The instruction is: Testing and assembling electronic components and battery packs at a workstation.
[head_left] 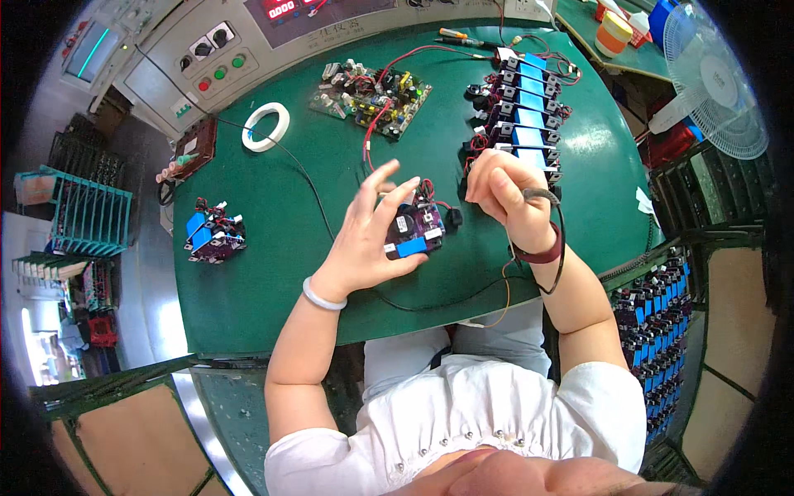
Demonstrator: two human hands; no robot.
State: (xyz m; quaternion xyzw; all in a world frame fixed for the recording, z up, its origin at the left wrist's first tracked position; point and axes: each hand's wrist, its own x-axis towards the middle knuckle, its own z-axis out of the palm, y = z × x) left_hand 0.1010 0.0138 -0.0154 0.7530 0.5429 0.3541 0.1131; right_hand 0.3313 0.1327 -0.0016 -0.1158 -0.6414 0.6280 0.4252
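Note:
A small purple circuit board (429,221) with a blue block, a black round part and red and black wires lies on the green table in front of me. My left hand (370,227) is spread at its left side, with the thumb along the near edge; whether it presses on the board I cannot tell. To the right of the board, my right hand (514,194) is raised and closed in a pinch. The thick dark end of a black cable (542,196) comes out of this hand; the tip of what it holds is hidden by the fingers.
A row of blue-topped boards (529,107) stands at the far right, and a small stack (213,233) at the left. Farther back are a larger populated board (376,95), a white tape roll (265,127) and a test panel (217,62). A white fan (713,83) stands right.

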